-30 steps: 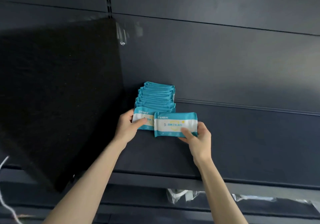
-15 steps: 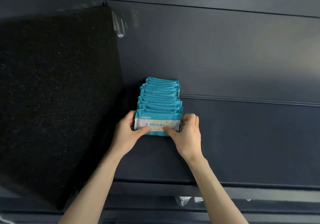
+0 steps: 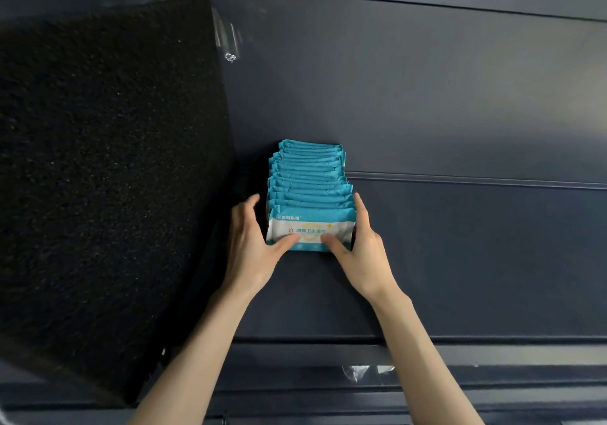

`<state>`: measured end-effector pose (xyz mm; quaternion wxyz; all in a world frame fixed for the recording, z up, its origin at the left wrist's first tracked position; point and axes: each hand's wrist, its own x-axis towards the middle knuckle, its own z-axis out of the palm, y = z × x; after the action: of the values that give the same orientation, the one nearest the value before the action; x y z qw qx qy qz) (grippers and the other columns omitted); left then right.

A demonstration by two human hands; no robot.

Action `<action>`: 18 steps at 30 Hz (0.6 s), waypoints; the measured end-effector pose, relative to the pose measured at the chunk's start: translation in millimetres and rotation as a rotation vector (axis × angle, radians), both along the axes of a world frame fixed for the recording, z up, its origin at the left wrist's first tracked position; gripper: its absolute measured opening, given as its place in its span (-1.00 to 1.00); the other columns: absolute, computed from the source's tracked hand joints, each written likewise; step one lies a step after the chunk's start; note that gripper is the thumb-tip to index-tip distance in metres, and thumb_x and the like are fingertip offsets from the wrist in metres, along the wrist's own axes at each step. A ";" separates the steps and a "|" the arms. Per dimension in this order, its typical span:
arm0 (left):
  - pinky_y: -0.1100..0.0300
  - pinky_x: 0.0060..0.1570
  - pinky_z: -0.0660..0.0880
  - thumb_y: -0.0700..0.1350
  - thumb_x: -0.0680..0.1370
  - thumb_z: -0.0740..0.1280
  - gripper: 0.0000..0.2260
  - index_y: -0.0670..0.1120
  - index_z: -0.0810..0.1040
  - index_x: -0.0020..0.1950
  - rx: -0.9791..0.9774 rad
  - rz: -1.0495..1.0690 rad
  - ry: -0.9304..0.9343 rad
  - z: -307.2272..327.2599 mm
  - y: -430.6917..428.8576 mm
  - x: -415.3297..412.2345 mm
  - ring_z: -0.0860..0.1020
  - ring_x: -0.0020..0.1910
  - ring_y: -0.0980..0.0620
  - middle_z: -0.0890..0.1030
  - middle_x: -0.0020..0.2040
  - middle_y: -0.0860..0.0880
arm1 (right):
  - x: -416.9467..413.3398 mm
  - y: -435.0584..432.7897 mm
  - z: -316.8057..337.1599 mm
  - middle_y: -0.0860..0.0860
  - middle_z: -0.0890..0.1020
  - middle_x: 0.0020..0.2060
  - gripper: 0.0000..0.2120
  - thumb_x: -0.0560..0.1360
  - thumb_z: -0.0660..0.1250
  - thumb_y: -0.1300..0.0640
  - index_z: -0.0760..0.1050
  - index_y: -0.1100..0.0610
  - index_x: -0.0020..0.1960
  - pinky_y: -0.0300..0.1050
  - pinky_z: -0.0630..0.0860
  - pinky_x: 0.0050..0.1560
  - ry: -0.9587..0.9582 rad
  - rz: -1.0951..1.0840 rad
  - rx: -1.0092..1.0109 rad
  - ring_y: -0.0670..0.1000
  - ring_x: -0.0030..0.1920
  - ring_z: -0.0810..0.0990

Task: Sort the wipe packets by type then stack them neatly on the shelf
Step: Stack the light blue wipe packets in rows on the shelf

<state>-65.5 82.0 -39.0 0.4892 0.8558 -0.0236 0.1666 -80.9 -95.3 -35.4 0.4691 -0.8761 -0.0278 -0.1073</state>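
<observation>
On shelf (image 3: 460, 260), left hand (image 3: 249, 244) and right hand (image 3: 359, 249) flanking front wipe packet (image 3: 310, 226), thumbs on its face

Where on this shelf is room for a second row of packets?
Free: the bare shelf right of the packet row, beyond the right hand. Crowded: the gap between row and black panel, filled by the left hand.
</observation>
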 end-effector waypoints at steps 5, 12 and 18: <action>0.34 0.21 0.41 -0.17 0.48 0.43 -0.42 -0.04 0.27 0.44 -0.060 -0.266 0.061 1.2 2.8 5.5 0.45 0.22 0.32 0.48 0.29 0.15 | 0.4 1.2 3.5 -0.28 0.53 -0.14 -0.22 0.53 0.35 0.16 -0.08 0.03 0.55 -0.41 0.39 0.01 0.013 0.018 -0.060 -0.20 -0.07 0.52; 0.09 0.21 0.47 -0.20 0.50 0.40 -0.52 -0.08 0.35 0.39 -0.056 -0.253 0.074 -1.1 6.1 5.8 0.52 0.19 0.13 0.56 0.20 0.08 | 4.2 5.9 2.8 0.04 0.61 0.04 -0.25 0.56 0.30 0.10 -0.12 0.06 0.56 0.00 0.48 0.17 0.031 0.025 -0.160 0.04 0.06 0.57; 0.09 0.17 0.46 -0.15 0.48 0.43 -0.43 -0.09 0.29 0.43 0.019 -0.148 0.065 4.6 0.9 1.2 0.51 0.22 0.01 0.54 0.25 0.00 | -1.4 6.9 8.8 0.04 0.56 0.19 -0.26 0.56 0.29 -0.01 -0.08 0.10 0.55 0.06 0.38 0.29 0.045 -0.039 -0.262 0.08 0.21 0.50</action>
<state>-64.2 82.9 -34.4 0.4927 0.8611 -0.0726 0.1018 -82.4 -88.4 -26.6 0.3490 -0.9324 -0.0139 -0.0924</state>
